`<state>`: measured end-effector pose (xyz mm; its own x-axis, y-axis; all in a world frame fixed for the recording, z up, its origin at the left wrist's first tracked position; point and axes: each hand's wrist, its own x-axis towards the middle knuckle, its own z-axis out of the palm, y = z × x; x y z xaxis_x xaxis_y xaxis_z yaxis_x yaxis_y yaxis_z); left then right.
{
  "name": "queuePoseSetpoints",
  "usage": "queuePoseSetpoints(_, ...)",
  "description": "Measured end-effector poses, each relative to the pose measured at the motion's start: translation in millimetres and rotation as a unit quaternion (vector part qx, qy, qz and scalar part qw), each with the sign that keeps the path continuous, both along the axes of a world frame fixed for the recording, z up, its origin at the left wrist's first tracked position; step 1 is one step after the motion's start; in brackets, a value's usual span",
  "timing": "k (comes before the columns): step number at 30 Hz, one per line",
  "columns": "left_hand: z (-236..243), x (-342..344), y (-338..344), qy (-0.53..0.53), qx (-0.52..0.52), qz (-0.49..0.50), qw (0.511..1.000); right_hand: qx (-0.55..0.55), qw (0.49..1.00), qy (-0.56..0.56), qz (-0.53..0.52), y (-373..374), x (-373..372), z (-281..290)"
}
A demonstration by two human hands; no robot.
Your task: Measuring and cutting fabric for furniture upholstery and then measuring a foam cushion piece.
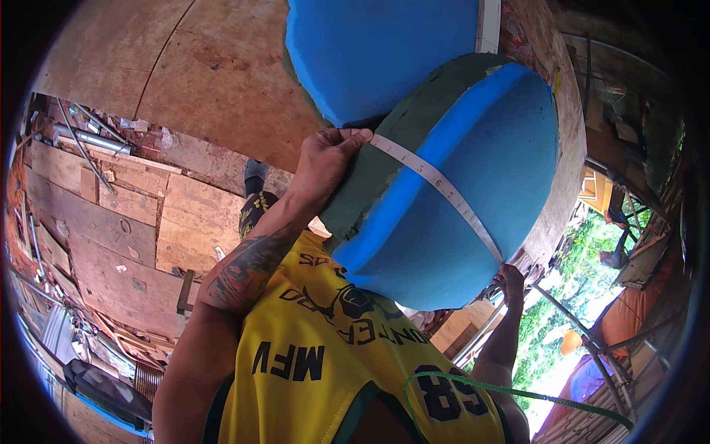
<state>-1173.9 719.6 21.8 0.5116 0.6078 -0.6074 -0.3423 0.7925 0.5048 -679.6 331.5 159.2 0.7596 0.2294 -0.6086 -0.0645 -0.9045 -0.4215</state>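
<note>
A white measuring tape stretches across a large rounded foam piece coloured dark green, bright blue and teal. My left hand pinches one end of the tape at the green edge. At the piece's lower right side, my right hand grips the other part of the tape, its fingers partly hidden. The foam piece lies tilted on the wooden table, close against my body. Touching its far side is a second blue foam piece with a dark green edge.
The brown wooden tabletop spreads to the far left. Wooden boards and a metal tube lie on the floor at left. Metal poles stand at right, near bright greenery. A green strap crosses in front of my shirt.
</note>
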Motion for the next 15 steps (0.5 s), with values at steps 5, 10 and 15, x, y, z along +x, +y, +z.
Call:
queuePoseSetpoints(5,2,0,-1,0.022,0.017,-0.001,1.000,0.005,1.000,0.000,0.000,0,0,0)
queuePoseSetpoints(10,3,0,-4,0.050,0.049,0.001,0.998,0.018,1.000,0.013,0.000,4,-3,2)
queuePoseSetpoints(15,8,-1,-4,0.063,0.057,0.003,0.996,0.025,1.000,-0.004,-0.008,8,-7,-2)
